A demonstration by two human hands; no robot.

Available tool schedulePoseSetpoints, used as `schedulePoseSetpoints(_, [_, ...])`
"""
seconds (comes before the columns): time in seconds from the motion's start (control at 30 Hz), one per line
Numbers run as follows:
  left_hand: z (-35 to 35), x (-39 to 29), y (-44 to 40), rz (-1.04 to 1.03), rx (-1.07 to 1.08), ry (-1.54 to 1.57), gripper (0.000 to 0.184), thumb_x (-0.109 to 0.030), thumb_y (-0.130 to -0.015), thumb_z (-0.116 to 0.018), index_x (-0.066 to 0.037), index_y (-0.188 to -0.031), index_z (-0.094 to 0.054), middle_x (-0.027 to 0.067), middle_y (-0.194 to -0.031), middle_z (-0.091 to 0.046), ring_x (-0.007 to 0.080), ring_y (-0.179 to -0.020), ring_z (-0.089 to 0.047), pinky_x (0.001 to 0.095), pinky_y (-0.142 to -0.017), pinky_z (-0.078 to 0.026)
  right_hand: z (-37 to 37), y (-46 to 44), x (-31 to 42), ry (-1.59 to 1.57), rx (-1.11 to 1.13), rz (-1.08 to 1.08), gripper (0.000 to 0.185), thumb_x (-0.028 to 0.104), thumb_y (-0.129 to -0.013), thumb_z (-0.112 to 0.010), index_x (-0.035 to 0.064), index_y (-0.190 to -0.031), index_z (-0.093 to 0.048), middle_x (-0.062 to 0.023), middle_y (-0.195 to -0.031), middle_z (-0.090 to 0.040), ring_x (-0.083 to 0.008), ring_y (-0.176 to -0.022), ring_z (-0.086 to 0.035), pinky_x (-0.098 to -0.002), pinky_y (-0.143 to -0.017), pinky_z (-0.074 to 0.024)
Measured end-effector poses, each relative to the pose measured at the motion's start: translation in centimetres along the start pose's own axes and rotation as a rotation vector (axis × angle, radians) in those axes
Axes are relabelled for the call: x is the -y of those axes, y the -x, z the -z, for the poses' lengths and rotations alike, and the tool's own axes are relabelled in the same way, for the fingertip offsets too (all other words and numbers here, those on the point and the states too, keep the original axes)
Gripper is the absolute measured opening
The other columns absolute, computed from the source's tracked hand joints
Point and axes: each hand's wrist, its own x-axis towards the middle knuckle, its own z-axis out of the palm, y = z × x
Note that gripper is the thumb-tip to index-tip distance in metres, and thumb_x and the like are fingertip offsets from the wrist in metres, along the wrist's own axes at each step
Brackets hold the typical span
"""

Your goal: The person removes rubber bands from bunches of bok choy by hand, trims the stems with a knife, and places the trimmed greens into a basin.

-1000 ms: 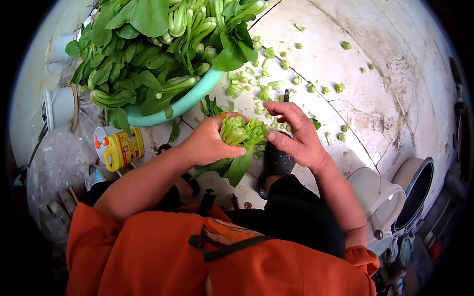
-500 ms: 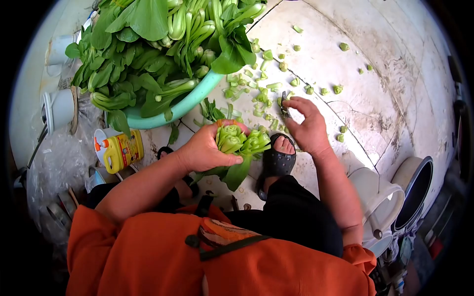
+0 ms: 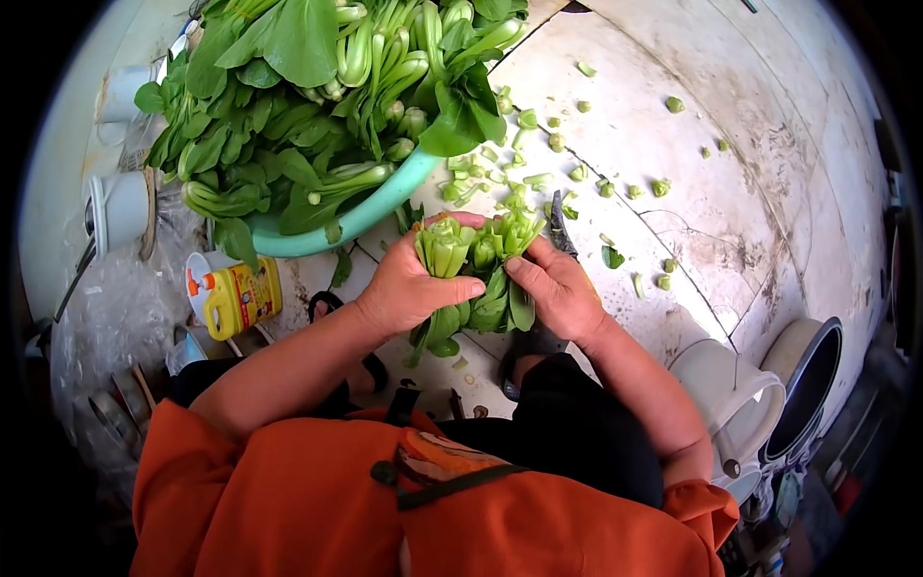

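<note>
My left hand (image 3: pixel 409 281) is wrapped round cut bok choy (image 3: pixel 446 248), whose pale green trimmed ends face up and whose leaves hang below. On the right side of the bunch, my right hand (image 3: pixel 560 287) presses its thumb against more bok choy stalks. A small dark knife (image 3: pixel 559 223) sticks up beyond the right hand's fingers, its handle hidden by the hand. Ahead and to the left, a heap of whole bok choy (image 3: pixel 356 115) fills a green basin (image 3: pixel 385 204). Trimmed bok choy ends (image 3: pixel 606 188) lie scattered over the tiled floor (image 3: pixel 692 154).
A yellow jug (image 3: pixel 242 300) with an orange cap stands at the left, near clear plastic sheeting (image 3: pixel 111 327). White buckets (image 3: pixel 716 370) and a dark-rimmed pot (image 3: pixel 835 337) are at the right. My sandalled foot (image 3: pixel 538 341) is below the right hand.
My right hand has moved left and down from beside the bunch to touch the bok choy, keeping the knife. My left hand and its bunch have shifted slightly.
</note>
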Motion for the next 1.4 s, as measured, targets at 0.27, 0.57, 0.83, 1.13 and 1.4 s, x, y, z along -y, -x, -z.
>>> schedulePoseSetpoints(0.27, [-0.1, 1.2, -0.6, -0.139, -0.115, 0.044, 0.058, 0.005, -0.077, -0.07, -0.002, -0.13, -0.046, 0.0038, -0.116, -0.055, 0.0101, -0.103, -0.054, 0.0277, -0.092, -0.046, -0.4, -0.1, 0.0, -0.006, 0.041, 0.038, 0.041, 0.022, -0.095, -0.046, 0.0016, -0.131, -0.049, -0.0166, -0.119, -0.061, -0.0262, -0.109, -0.058, -0.034, -0.097, -0.0419])
schedulePoseSetpoints(0.57, [0.0, -0.1, -0.4, -0.26, -0.187, -0.293, 0.053, 0.005, -0.075, -0.07, -0.001, -0.123, -0.047, 0.0049, -0.115, -0.055, 0.0119, -0.107, -0.052, 0.0289, -0.096, -0.043, -0.4, 0.1, -0.3, -0.006, 0.081, 0.005, 0.047, 0.02, -0.092, -0.052, 0.0009, -0.134, -0.045, -0.0162, -0.12, -0.059, -0.0253, -0.113, -0.055, -0.0339, -0.1, -0.0395])
schedulePoseSetpoints(0.83, [-0.6, 0.1, -0.1, -0.293, -0.1, -0.091, 0.066, 0.002, -0.074, -0.068, -0.002, -0.134, -0.042, 0.0089, -0.124, -0.053, 0.0144, -0.113, -0.053, 0.0301, -0.098, -0.043, -1.3, -0.3, -0.7, -0.138, 0.034, 0.079, 0.051, 0.014, -0.087, -0.069, 0.0039, -0.133, -0.047, -0.0073, -0.121, -0.059, -0.016, -0.111, -0.054, -0.0315, -0.099, -0.0408])
schedulePoseSetpoints(1.13, [-0.7, 1.5, 0.3, -0.208, -0.011, 0.14, 0.085, -0.011, -0.075, -0.079, -0.001, -0.142, -0.027, 0.0097, -0.13, -0.045, 0.0149, -0.115, -0.049, 0.0317, -0.102, -0.04, -1.4, -0.6, -0.4, -0.391, 0.089, -0.075, 0.056, 0.015, -0.089, -0.067, 0.0025, -0.137, -0.042, -0.0075, -0.126, -0.056, -0.0153, -0.116, -0.051, -0.0302, -0.101, -0.0388])
schedulePoseSetpoints(1.4, [-2.0, 1.6, -0.9, -0.293, -0.14, -0.299, 0.092, -0.044, -0.077, -0.069, 0.004, -0.143, -0.026, 0.0235, -0.136, -0.031, 0.0345, -0.129, -0.032, 0.0411, -0.112, -0.024, -1.8, -1.5, -0.8, -0.098, 0.061, -0.066, 0.085, 0.031, -0.074, -0.082, 0.004, -0.139, -0.035, -0.0115, -0.128, -0.054, -0.0248, -0.116, -0.053, -0.0349, -0.101, -0.0412])
